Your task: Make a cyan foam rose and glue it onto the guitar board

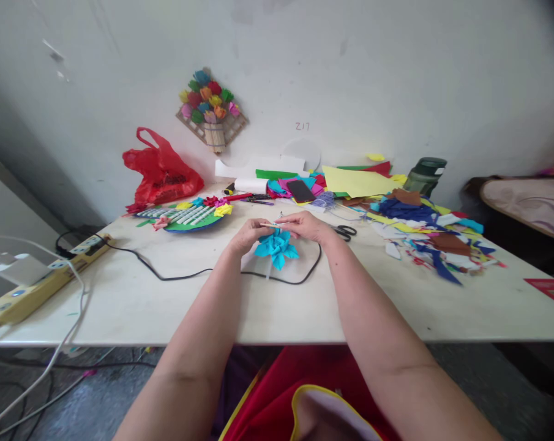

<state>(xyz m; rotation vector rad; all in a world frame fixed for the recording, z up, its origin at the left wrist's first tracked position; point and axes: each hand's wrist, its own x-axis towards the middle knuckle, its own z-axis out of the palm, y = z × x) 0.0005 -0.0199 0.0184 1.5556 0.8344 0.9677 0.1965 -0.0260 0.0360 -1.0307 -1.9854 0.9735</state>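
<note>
- Left hand (247, 236) and right hand (306, 226) meet over the middle of the table (175, 306), fingertips close together
- Both are closed in a pinch on a thin pale strip (275, 225) held level between them
- A blue paper flower (277, 248) sits just under the fingers, touching both hands, above the tabletop; a pale stem shows below it
- A black cable (166, 275) runs across the table and loops under the flower
- Scissors (346, 231) lie just right of the right hand
- A phone (299, 191) lies face up behind the hands, on coloured paper
- Paper scraps (423, 236) in blue, brown, white and yellow spread over the right side of the table, with a yellow sheet (357, 182) and a green bottle (425, 174) behind them
- A green board (189, 219) with paper flowers lies at back left, near a red bag (161, 171)
- A socket bar (42, 278) rests at the left edge
- A paper bouquet (211, 107) hangs on the wall
</note>
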